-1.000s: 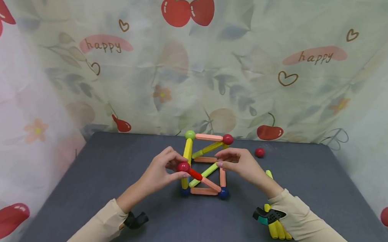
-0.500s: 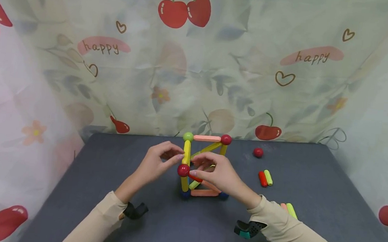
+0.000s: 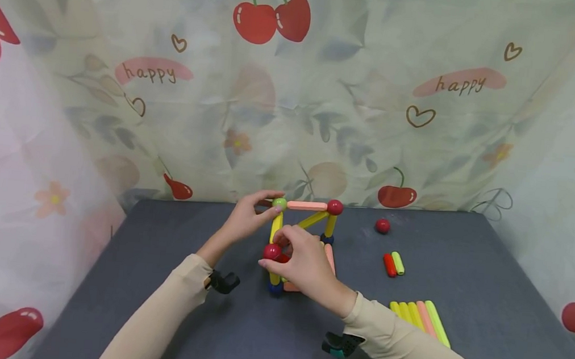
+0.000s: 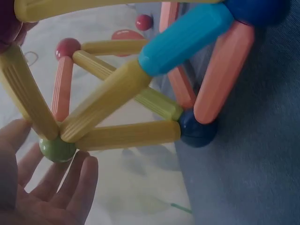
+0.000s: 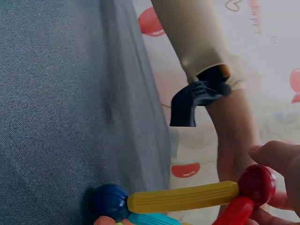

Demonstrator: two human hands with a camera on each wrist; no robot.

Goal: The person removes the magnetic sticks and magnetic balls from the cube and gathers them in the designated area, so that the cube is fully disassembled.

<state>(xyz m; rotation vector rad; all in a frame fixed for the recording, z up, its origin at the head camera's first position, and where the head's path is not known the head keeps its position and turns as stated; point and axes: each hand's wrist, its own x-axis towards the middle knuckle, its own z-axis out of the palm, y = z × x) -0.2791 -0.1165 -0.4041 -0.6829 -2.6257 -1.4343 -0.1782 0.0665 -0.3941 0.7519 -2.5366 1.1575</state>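
Note:
A frame of plastic rods and balls stands on the dark table (image 3: pixel 179 307). At its far upper left corner, my left hand (image 3: pixel 247 220) holds the green ball (image 3: pixel 279 204) between thumb and fingers. My right hand (image 3: pixel 308 264) pinches the red ball (image 3: pixel 272 252) at the near upper left corner. Between these balls runs a yellow rod (image 4: pixel 26 89). From the green ball a pink rod (image 3: pixel 307 206) leads to another red ball (image 3: pixel 335 207). Below, a blue ball (image 4: pixel 199 129) joins yellow, lime and pink rods. A red rod (image 5: pixel 234 212) touches the pinched ball. My right hand hides part of the frame.
Right of the frame lie a loose red ball (image 3: pixel 382 226), a red rod (image 3: pixel 390 265) and a lime rod (image 3: pixel 397 263). Nearer, beside my right forearm, is a row of yellow rods (image 3: pixel 404 312), a pink rod (image 3: pixel 426 319) and a lime rod (image 3: pixel 438 324). A patterned curtain (image 3: pixel 326 91) hangs behind.
My left hand has let go of the near red ball and moved back to the green ball. My right hand has moved left from the frame's right side and now pinches that red ball.

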